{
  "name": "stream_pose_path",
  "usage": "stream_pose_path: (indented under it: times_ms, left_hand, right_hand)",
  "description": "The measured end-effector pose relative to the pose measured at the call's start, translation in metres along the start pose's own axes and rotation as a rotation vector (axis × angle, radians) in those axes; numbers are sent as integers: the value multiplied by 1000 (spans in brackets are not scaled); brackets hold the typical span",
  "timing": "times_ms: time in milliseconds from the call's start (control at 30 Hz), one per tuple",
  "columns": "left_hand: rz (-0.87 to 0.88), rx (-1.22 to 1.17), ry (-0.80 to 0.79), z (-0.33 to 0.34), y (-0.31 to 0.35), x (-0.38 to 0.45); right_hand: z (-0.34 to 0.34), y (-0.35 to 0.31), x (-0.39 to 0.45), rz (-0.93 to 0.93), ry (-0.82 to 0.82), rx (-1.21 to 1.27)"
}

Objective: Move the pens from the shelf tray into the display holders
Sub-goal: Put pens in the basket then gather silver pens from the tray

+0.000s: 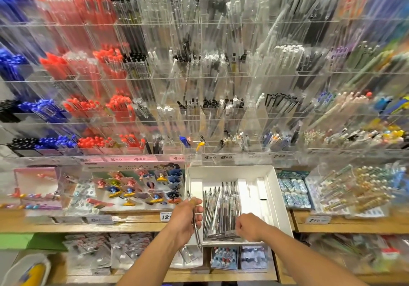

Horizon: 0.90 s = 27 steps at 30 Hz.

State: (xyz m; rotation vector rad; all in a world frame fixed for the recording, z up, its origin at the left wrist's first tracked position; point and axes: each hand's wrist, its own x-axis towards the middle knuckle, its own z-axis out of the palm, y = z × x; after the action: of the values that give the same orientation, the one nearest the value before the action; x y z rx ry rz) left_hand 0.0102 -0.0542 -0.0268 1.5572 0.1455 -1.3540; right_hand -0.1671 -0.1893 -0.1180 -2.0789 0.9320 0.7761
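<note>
Pens point(222, 208) fill the middle of a white tray point(271, 184) on a wooden shelf point(124, 223), where we stand before a wall of clear display holders point(212, 117). The pens in the tray lie side by side in a loose bundle, long axes running from the tray's near edge toward the wall, the far ends fanned a little apart.

Our left hand point(184, 218) hovers at the tray's left rim, fingers and thumb curled around a single pen point(194, 219). That pen runs nearly the same way as the bundle, one end pointing up toward the holders past the thumb, the other pointing back toward us below the palm. It looks clear-bodied; blur keeps us from telling which end is the tip.

Our right hand point(249, 227) sits at the near right corner of the bundle, knuckles up and fingers curled down onto the pens' near ends. We cannot tell whether it actually grips any of them.

The holders above stand in rows, holding red, blue, black and clear pens upright. Left of the tray lies a card of small coloured clips point(141, 186); right of it, packs of erasers point(293, 192).
</note>
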Motion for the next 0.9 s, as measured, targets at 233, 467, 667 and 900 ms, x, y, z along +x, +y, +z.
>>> stream_pose_path:
  times_ms: [233,467,667,900]
  left_hand:
    - [29,14,-18,1,3,-1]
    - [153,193,-102,8,9,-6]
    - [187,199,-262,11,6,-10]
    - [31,-23,-263,-6,-2,-3]
  right_hand:
    - [-35,-23,-26,-142,203,250]
    - [-73,-68,-52,-325,210,680]
    - [-69,-87,-46,-380,121,958]
    - [-49,-55,-29,-156,118,728]
